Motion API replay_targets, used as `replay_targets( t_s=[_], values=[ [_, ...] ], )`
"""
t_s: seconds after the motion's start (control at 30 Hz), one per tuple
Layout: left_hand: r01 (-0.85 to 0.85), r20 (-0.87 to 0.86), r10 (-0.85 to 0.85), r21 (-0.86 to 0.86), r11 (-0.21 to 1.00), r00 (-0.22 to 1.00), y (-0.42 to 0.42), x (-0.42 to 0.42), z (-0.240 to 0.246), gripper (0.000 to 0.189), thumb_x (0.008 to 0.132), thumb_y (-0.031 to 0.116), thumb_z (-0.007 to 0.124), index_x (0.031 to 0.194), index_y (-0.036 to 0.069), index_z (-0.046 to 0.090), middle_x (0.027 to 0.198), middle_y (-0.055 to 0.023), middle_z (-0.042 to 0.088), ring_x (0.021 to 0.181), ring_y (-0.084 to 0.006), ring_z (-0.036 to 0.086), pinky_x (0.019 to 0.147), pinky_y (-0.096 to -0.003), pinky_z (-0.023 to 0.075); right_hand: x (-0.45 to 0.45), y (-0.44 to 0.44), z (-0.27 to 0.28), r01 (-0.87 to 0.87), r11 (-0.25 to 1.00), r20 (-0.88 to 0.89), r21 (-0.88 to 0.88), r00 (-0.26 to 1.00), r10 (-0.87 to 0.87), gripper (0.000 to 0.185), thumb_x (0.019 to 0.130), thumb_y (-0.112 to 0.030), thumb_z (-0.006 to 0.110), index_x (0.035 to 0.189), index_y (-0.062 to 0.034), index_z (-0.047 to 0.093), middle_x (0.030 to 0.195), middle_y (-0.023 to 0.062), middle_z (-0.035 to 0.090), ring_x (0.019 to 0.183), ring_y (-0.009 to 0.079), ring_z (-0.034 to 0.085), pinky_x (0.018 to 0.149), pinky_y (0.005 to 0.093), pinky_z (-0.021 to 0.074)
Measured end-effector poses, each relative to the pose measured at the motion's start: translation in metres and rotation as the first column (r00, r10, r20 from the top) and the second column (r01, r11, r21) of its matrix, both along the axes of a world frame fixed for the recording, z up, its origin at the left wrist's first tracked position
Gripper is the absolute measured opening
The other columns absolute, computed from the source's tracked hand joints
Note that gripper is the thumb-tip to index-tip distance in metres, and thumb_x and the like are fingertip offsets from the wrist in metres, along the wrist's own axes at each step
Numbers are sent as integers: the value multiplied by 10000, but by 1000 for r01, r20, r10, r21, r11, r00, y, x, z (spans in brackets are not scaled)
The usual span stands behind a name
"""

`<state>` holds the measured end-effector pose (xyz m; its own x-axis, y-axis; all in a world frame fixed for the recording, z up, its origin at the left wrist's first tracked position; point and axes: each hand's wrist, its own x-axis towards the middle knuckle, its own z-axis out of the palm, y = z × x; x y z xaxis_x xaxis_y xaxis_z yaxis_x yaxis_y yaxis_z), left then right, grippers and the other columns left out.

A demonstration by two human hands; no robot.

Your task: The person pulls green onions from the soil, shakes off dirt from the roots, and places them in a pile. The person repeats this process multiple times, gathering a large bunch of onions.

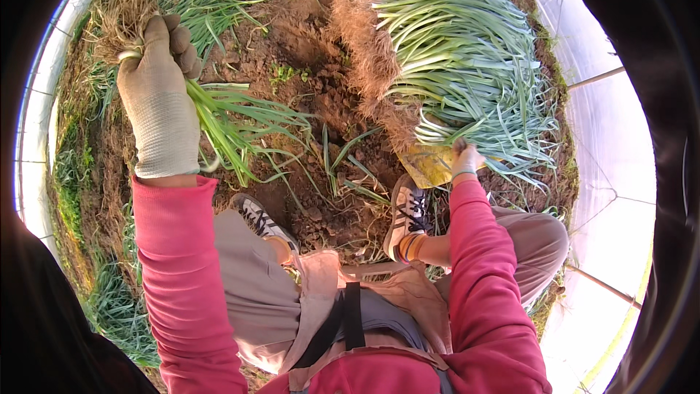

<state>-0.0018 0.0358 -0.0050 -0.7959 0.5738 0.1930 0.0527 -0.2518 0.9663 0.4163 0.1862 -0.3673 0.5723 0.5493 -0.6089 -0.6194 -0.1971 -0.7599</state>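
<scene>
My left hand (pixel 164 82), in a knitted work glove with brown-coated fingers, is raised at the upper left and closed around a bunch of green plants (pixel 229 120). Their dry, tangled roots (pixel 123 16) stick out above the fist and the leaves hang to the right. My right hand (pixel 465 160), also gloved, rests at the lower edge of a big pile of leek-like plants (pixel 454 49). That pile lies with its reddish-brown roots to the left and its leaves to the right. Whether the right fingers grip any stems cannot be told.
A yellow sheet or bag (pixel 429 167) shows under the pile's near end, beside my right shoe (pixel 406 219). Loose brown soil (pixel 311 65) lies between both bunches. More green plants (pixel 219 5) lie at the upper left. Translucent plastic sheeting (pixel 607 137) on poles borders the right side.
</scene>
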Motion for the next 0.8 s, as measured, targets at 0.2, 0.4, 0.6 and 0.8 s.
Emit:
replay_targets(
  t_s=[0.2, 0.4, 0.6, 0.8],
  values=[
    [74, 145, -74, 1, 997, 987, -3, -9, -5, 231, 988, 200, 522, 958, -25, 565, 717, -24, 536, 566, -95, 423, 519, -260, 342, -4, -7, 17, -270, 963, 760, -13, 623, 185, 273, 906, -33, 552, 1169, -106, 563, 984, 113, 660, 748, 214, 656, 656, 304, 565],
    [187, 163, -182, -17, 982, 970, 3, 2, -11, 224, 989, 201, 523, 944, -14, 566, 719, -24, 536, 578, -97, 433, 519, -252, 346, -24, -28, 12, -660, 426, 786, -619, -518, 338, 190, 783, -151, 711, 966, -131, 663, 983, 65, 650, 916, 272, 619, 816, 396, 488],
    [263, 187, -253, -28, 965, 949, 3, 4, -18, 235, 985, 212, 526, 953, -15, 573, 704, -29, 537, 572, -102, 434, 519, -255, 352, -32, -39, 6, -450, 342, 557, -825, -752, 353, 337, 756, -163, 715, 1073, -130, 604, 1064, 76, 594, 1059, 295, 554, 911, 433, 430],
    [263, 192, -243, -88, 961, 951, 4, 8, -21, 263, 975, 228, 537, 963, -30, 585, 702, -35, 564, 557, -110, 461, 514, -257, 374, -24, -51, -4, -395, 344, 472, -852, -864, 176, 249, 799, -116, 632, 1045, -126, 596, 1035, 83, 580, 998, 295, 567, 903, 422, 427]
  ],
)
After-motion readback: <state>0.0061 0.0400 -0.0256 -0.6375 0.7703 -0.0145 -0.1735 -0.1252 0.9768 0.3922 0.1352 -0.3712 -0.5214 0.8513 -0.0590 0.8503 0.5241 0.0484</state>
